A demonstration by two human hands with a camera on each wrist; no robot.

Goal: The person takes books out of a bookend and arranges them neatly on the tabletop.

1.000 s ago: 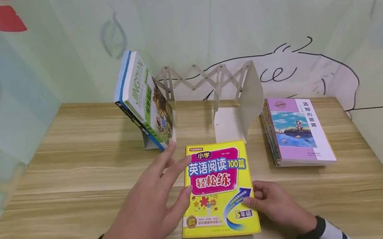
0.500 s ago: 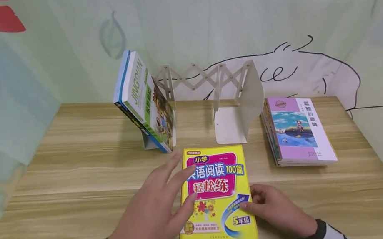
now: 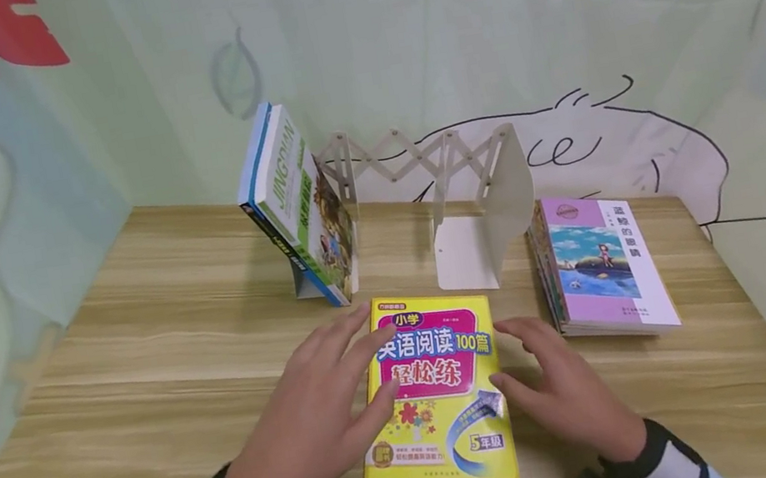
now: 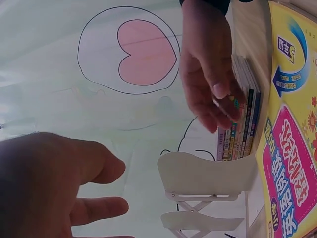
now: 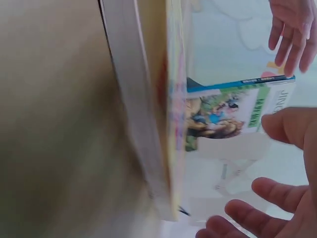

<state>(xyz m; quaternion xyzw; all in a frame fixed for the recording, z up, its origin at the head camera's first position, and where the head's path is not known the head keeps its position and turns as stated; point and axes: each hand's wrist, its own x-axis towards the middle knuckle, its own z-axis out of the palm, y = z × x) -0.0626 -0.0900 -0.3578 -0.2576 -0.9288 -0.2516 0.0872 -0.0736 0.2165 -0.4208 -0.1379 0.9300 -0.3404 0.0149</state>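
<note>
A yellow workbook (image 3: 446,431) with a pink title panel lies front cover up on the wooden table. Over its left edge hovers my left hand (image 3: 301,430), fingers spread and overlapping the cover in the head view. At the right edge is my right hand (image 3: 577,397), thumb and fingers apart. The right wrist view has the thick page edge of the workbook (image 5: 131,84) beside the right hand's spread fingers (image 5: 282,193). In the left wrist view, the left thumb (image 4: 101,163) stands away from the workbook's cover (image 4: 292,163).
Behind the workbook stands a white expandable bookend rack (image 3: 464,251). Upright books (image 3: 298,211) lean at its left end. To the right lies a stack of books (image 3: 601,270) with a purple and white cover on top. A printed cloth backdrop (image 3: 350,41) rises behind the table (image 3: 163,335).
My right hand has let go of the workbook's right edge, moved up along it and spread its fingers. The workbook slid slightly toward me earlier. My left hand stays over the left edge.
</note>
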